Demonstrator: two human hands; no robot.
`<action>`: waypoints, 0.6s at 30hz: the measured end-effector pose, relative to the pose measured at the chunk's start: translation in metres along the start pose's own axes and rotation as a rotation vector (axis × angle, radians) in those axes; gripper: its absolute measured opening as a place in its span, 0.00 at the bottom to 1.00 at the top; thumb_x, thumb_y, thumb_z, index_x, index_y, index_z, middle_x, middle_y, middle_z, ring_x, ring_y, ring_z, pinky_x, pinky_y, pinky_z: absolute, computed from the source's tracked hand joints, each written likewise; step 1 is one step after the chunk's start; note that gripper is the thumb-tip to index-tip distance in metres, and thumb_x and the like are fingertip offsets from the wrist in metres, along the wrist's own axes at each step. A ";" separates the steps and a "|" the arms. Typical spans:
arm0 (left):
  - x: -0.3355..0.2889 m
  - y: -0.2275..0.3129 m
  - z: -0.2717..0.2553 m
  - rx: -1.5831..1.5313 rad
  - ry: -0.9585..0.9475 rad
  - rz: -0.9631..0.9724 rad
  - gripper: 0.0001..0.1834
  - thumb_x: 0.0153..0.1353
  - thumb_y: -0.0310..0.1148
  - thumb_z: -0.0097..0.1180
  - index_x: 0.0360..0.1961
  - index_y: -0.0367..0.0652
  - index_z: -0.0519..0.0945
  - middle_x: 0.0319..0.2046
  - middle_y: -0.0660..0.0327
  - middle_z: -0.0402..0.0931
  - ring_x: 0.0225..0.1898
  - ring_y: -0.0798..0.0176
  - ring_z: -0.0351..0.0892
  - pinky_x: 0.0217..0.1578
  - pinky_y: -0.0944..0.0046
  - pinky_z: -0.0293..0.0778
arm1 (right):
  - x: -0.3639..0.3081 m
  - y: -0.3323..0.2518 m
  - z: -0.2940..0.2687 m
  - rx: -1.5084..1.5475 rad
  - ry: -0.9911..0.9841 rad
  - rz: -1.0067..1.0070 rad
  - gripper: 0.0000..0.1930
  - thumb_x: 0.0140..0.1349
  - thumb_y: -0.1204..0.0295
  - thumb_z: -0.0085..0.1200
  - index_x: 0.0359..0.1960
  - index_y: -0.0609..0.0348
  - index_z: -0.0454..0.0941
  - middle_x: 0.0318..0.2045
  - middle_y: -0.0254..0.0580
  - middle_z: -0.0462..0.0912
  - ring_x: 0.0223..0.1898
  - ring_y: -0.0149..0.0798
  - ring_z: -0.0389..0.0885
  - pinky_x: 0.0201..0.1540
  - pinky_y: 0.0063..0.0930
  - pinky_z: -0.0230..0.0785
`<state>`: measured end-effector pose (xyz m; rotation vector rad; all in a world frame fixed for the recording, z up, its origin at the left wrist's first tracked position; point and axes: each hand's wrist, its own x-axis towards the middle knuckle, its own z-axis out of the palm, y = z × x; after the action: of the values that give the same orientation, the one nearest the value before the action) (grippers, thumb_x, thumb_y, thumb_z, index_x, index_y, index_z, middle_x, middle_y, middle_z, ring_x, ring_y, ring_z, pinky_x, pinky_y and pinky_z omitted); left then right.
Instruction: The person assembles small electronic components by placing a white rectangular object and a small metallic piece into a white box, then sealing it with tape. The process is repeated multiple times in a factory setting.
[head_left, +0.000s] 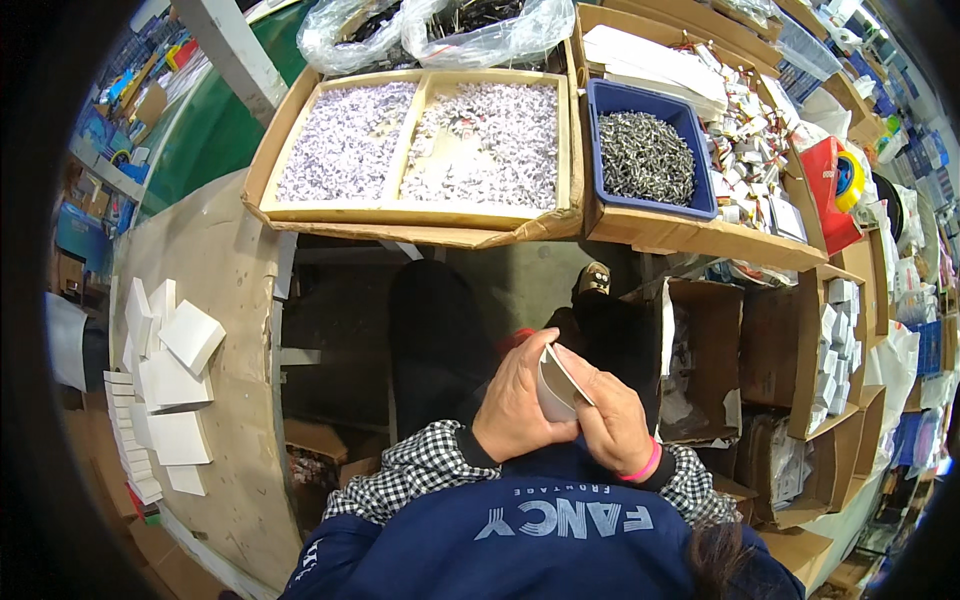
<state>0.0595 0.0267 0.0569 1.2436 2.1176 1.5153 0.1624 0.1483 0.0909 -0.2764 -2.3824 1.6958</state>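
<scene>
Between both hands, above my lap, is a small white piece of card (556,392), bowed open, with a grey inner side showing. I cannot make out whether it is a flattened box or a single card. My left hand (517,392) wraps round its left side, thumb below and fingertips at the upper edge. On the other side my right hand (612,412) grips the right edge, fingers pressed together. A pink band (652,460) circles the right wrist. Several small white boxes (180,437) lie piled on the wooden table (235,390) to my left.
Ahead stands a divided wooden tray (408,140) of tiny pale parts. Beside it a blue bin (707,190) holds small metal pieces. A carton (790,250) with loose small packets lies behind. Open cardboard boxes (772,350) stack on the right, near a red tape dispenser (828,190).
</scene>
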 end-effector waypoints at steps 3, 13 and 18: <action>-0.002 -0.003 0.003 0.029 0.044 0.063 0.51 0.31 0.36 0.70 0.60 0.40 0.59 0.49 0.50 0.69 0.49 0.47 0.71 0.51 0.53 0.66 | 0.002 -0.002 -0.006 0.143 -0.002 -0.006 0.20 0.63 0.77 0.41 0.57 0.67 0.70 0.56 0.51 0.74 0.58 0.45 0.72 0.62 0.31 0.59; -0.004 0.010 0.003 0.164 -0.005 0.054 0.50 0.29 0.36 0.71 0.58 0.41 0.61 0.50 0.51 0.68 0.47 0.47 0.71 0.50 0.53 0.67 | 0.009 -0.003 -0.025 0.616 -0.031 0.423 0.16 0.63 0.72 0.55 0.51 0.66 0.77 0.46 0.40 0.80 0.47 0.29 0.76 0.51 0.22 0.68; -0.004 0.011 0.004 0.212 0.024 0.058 0.53 0.29 0.36 0.71 0.60 0.39 0.59 0.50 0.50 0.68 0.46 0.47 0.71 0.48 0.53 0.67 | 0.014 -0.012 -0.022 0.340 -0.014 0.370 0.15 0.60 0.73 0.58 0.48 0.62 0.79 0.43 0.44 0.82 0.43 0.31 0.80 0.46 0.23 0.72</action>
<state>0.0698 0.0270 0.0640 1.3727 2.3267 1.3630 0.1543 0.1681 0.1098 -0.6804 -2.0959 2.2291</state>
